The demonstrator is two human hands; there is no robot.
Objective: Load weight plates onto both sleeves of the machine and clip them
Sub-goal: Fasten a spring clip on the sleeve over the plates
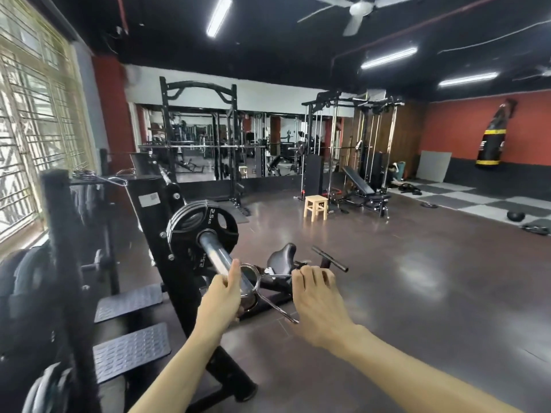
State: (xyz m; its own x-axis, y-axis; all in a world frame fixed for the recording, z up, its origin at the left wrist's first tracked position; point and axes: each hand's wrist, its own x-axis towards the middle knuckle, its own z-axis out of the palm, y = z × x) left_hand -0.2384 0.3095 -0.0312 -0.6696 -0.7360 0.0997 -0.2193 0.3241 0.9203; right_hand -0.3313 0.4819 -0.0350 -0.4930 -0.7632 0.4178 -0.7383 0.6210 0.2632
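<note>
My left hand [222,296] hides the near end of the shiny steel sleeve [214,251]. I can't read the stacked black plates [38,389] left of it, cropped by the frame's edge.

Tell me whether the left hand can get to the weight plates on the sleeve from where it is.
Probably yes. The left hand is at the end of the sleeve, and bare chrome runs up to the weight plates with nothing between.
</note>
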